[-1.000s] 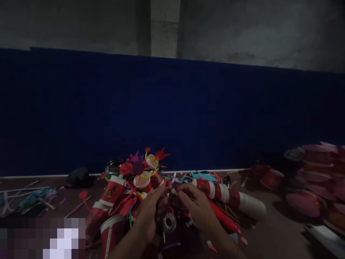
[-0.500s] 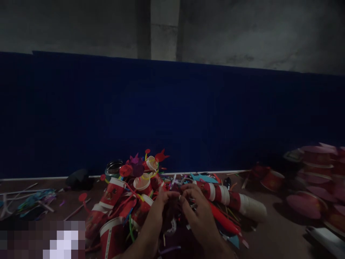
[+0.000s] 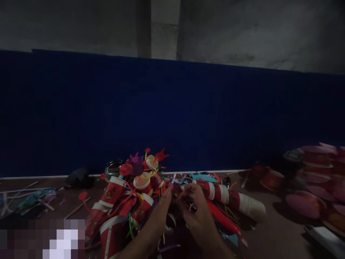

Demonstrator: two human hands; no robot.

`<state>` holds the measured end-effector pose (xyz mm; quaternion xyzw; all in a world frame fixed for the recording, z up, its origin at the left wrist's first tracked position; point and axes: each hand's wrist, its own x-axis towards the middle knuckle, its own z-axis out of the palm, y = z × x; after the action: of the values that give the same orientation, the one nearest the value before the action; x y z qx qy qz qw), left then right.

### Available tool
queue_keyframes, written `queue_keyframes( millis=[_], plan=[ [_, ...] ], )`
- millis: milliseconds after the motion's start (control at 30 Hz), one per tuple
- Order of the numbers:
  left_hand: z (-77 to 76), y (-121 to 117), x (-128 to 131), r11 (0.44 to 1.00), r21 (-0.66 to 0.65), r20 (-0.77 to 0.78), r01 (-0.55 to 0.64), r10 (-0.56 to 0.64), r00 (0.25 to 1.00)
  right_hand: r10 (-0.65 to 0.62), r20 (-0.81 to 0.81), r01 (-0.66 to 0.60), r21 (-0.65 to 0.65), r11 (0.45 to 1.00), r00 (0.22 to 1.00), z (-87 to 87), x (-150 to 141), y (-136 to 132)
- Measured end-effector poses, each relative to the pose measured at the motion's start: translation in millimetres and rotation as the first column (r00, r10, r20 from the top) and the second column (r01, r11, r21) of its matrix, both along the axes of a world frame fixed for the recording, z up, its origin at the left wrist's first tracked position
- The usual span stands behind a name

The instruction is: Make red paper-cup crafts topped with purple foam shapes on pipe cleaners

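In the middle of the near table, my left hand [image 3: 161,208] faces inward, its curled fingers mostly hidden behind the thumb. Just to its right, my right hand [image 3: 196,207] has thumb and forefinger bent together, with a tiny white scrap [image 3: 182,187] at the fingertips. Something dark lies between the two hands, too dim to name. Below them shows a pale ring [image 3: 170,223], like a tape roll, partly covered by my left hand. Red paper cups [image 3: 112,232] with coloured pipe-like strips and cut-out shapes are heaped left of my left hand.
A row of nested paper cups [image 3: 229,196] lies right of my right hand, above a long red item [image 3: 223,217]. Further right stand stacked red cups with pink discs [image 3: 307,205] and a white object [image 3: 326,239]. An open jar [image 3: 114,166] sits by the blue partition [image 3: 172,115].
My hands stay close together over the same spot. My right fingers have shifted slightly and my left fingers have turned more upright. The pale ring, seen face-on earlier, is now more hidden.
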<state>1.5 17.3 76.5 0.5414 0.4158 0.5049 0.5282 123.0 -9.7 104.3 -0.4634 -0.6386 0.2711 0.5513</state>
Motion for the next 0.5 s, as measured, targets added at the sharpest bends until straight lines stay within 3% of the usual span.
queue_keyframes(
  millis=[67,233,367,500],
  plan=[
    [8.0,-2,-6,0.999,-0.034,-0.019,0.039,-0.04,0.999,-0.012,0.009,0.012,-0.024,1.0,1.0,2.3,5,2],
    [16.8,0,-12,0.992,0.109,-0.167,0.067,-0.049,0.985,0.022,0.023,-0.02,-0.085,0.996,0.999,3.6,13,6],
    [11.2,8,-13,0.995,0.065,-0.086,-0.07,0.076,0.993,-0.006,-0.052,0.001,-0.104,0.995,0.999,-0.1,13,12],
    [8.7,11,-14,0.99,-0.008,-0.015,-0.14,0.14,0.99,0.064,-0.049,-0.071,-0.15,0.986,0.997,0.3,10,13]
  ],
)
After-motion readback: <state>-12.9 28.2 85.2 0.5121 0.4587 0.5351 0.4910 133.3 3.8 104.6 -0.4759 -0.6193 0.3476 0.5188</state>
